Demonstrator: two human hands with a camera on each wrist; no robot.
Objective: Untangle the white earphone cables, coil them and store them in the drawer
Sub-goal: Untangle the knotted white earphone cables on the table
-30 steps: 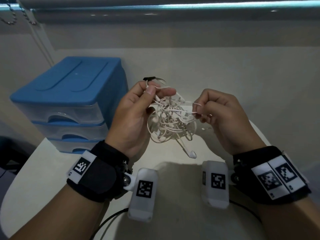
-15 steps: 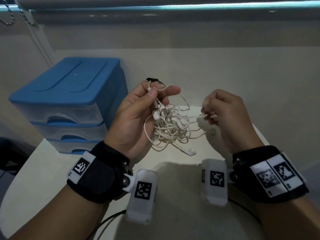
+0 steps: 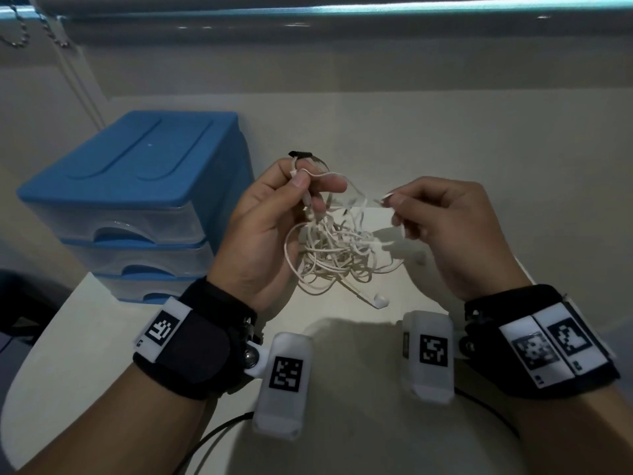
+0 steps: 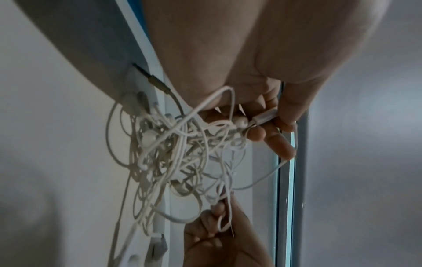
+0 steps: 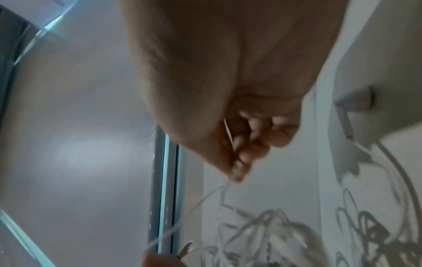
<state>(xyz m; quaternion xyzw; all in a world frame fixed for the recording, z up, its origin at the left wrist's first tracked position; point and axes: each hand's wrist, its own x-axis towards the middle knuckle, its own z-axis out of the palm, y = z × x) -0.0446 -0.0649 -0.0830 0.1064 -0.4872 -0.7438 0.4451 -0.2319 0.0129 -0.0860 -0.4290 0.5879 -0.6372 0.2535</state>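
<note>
A tangled bundle of white earphone cables [image 3: 337, 250] hangs in the air between my hands over the white table [image 3: 342, 423]. My left hand [image 3: 274, 217] pinches strands at the top of the tangle between thumb and fingers; the left wrist view shows the tangle [image 4: 182, 153] hanging under its fingers [image 4: 274, 133]. My right hand [image 3: 442, 217] pinches a single strand and holds it up to the right of the tangle. In the right wrist view, that strand [image 5: 205, 196] runs down from the pinching fingertips [image 5: 237, 173]. One earbud [image 3: 378, 301] dangles at the bottom.
A blue three-drawer plastic unit [image 3: 137, 207] stands at the left of the table, all drawers closed. A wall lies behind, with a blind cord [image 3: 78, 80] at the far left. A small black item [image 3: 300, 153] shows beyond my left fingers.
My right hand has risen and pulled its strand up and rightward. The tangle has loosened and hangs lower under my left hand, which has stayed nearly in place.
</note>
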